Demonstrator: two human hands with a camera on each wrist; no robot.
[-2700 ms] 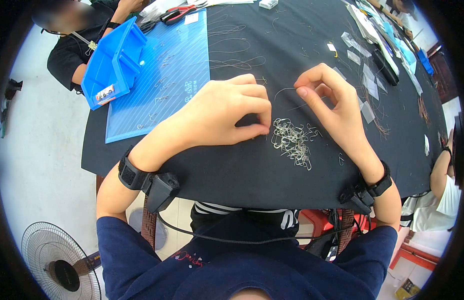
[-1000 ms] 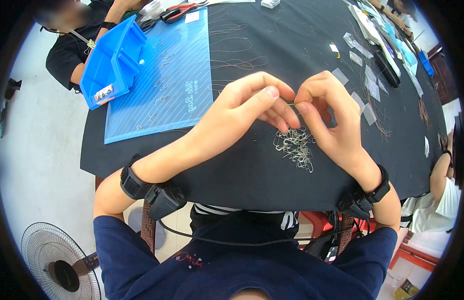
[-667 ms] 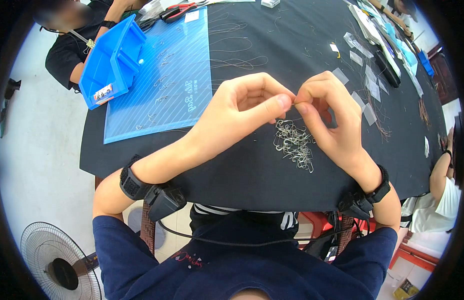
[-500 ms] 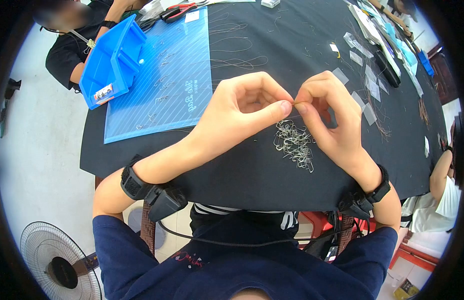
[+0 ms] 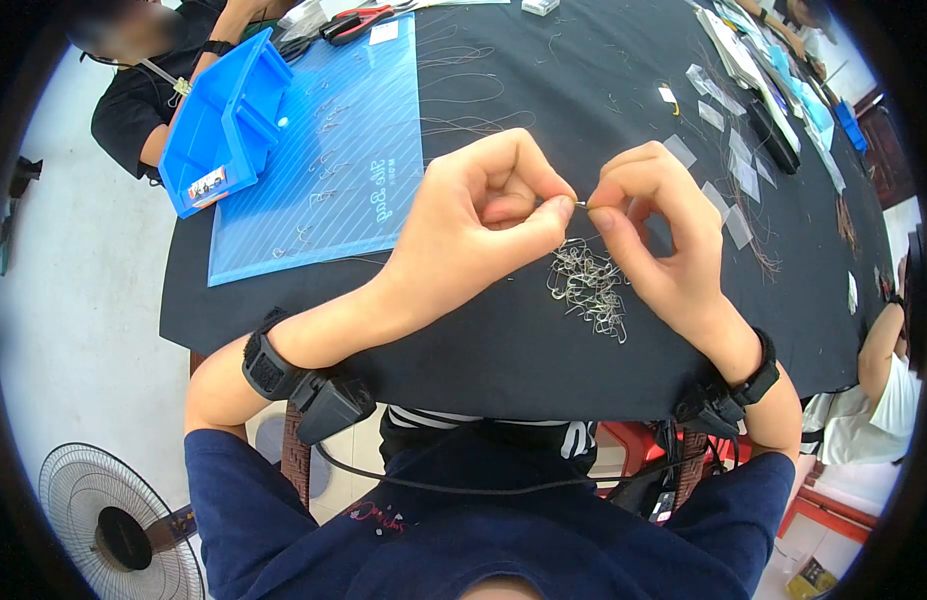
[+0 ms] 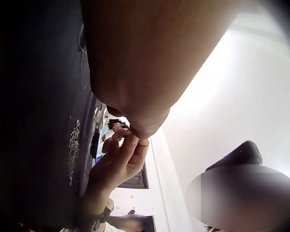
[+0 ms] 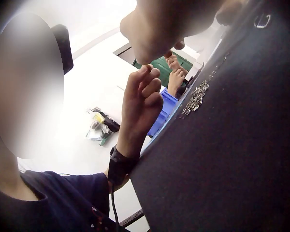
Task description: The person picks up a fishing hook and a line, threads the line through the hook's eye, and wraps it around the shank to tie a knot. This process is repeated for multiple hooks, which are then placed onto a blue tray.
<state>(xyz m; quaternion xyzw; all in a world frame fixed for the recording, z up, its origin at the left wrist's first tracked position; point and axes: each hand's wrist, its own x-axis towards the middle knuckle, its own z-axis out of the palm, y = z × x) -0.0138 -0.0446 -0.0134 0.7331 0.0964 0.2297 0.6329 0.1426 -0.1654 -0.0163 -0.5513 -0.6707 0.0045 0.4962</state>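
Observation:
In the head view the left hand (image 5: 464,215) and right hand (image 5: 669,225) are raised over the black table, fingertips almost meeting. A small metallic piece, probably a hook's shank (image 5: 581,204), spans the narrow gap; thumb and forefinger of each hand pinch an end. Its far parts are hidden by the fingers. Below the fingertips lies a pile of silvery hooks (image 5: 589,290), also seen in the left wrist view as a pile (image 6: 74,152) and in the right wrist view as a pile (image 7: 195,99). A thin line beneath the fingertips is too fine to trace.
On the left a blue file bag (image 5: 354,170) carries hooks with lines trailing right. A blue tray (image 5: 209,150) overlaps it, with red-handled pliers (image 5: 354,27) behind. Clear plastic pieces (image 5: 739,165) lie at right on the black tablecloth (image 5: 464,360). Another person sits at upper left.
The left hand came from the table to the right hand, its thumb and forefinger closing on the piece. Most recently it drew slightly left, baring a short metallic part. The right hand shifted little lately.

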